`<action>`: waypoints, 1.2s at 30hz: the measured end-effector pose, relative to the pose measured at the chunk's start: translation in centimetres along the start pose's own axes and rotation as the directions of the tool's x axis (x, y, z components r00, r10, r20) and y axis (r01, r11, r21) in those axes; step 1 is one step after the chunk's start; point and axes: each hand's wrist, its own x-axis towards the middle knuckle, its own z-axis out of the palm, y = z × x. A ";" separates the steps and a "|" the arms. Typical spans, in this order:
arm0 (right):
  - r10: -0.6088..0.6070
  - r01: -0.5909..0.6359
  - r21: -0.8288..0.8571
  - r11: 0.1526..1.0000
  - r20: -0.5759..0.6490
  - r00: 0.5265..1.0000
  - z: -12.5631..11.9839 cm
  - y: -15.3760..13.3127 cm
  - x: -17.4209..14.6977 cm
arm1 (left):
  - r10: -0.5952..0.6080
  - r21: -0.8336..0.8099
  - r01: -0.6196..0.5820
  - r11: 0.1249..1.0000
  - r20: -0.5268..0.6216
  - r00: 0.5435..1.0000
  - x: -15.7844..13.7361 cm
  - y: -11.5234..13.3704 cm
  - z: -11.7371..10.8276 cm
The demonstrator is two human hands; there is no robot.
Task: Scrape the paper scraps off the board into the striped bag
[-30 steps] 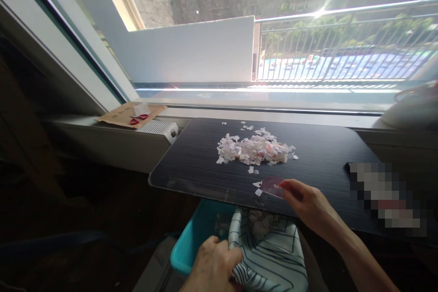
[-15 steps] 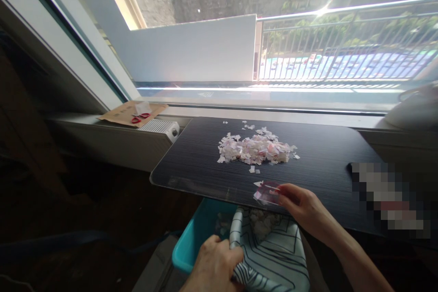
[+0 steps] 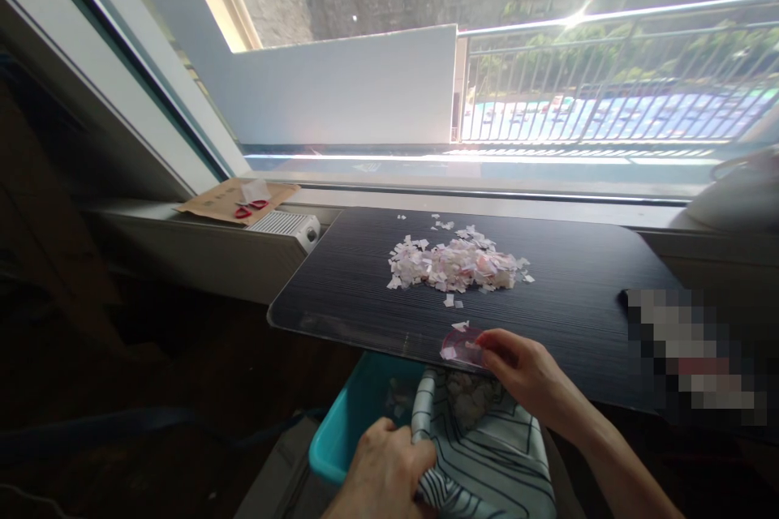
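My right hand pinches a pink see-through plastic piece low over the near edge of the dark table. A small white paper scrap lies just beyond it. Below that edge, my left hand is closed on the rim of a pale striped cloth bag, whose mouth faces up with paper scraps inside. Farther back on the tabletop spreads a heap of white and pinkish paper bits, with a few loose ones around it.
A turquoise bin stands left of the bag, partly behind my left hand. Red-handled scissors rest on a brown envelope by the window, beside a white radiator. A blurred-out item occupies the table's right side.
My right hand has slid a little to the left along the table's near edge with the pink piece. The left hand and the bag have shifted only slightly.
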 end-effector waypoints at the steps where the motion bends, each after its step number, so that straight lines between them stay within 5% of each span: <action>1: 0.009 -0.010 -0.005 1.000 -0.013 1.000 -0.1 0.2 0.0 | 0.014 0.004 -0.014 1.000 0.012 1.000 0.1 -0.1 0.1; 9: 0.072 -0.081 -0.076 0.994 -0.107 0.992 -1.4 1.8 -0.5 | 0.022 0.019 -0.021 1.000 -0.023 1.000 0.3 -0.2 0.5; 14: 0.047 -0.054 -0.067 0.996 -0.104 0.993 -0.9 1.0 -0.5 | 0.052 0.010 -0.052 0.999 0.054 0.997 0.6 -0.4 0.4; 20: -0.021 0.017 -0.051 0.999 -0.077 0.997 -0.1 -0.6 0.0 | 0.011 0.049 -0.010 0.999 -0.011 1.000 0.3 0.1 0.5; 30: 0.016 -0.036 -0.113 0.993 -0.172 0.985 -1.0 0.6 -0.6 | 0.028 0.056 -0.026 0.998 -0.025 0.999 0.2 0.3 0.4; 36: -0.020 0.014 -0.072 0.997 -0.081 0.997 0.1 -0.4 0.0 | 0.071 0.082 -0.072 0.994 0.014 0.997 0.3 0.5 0.3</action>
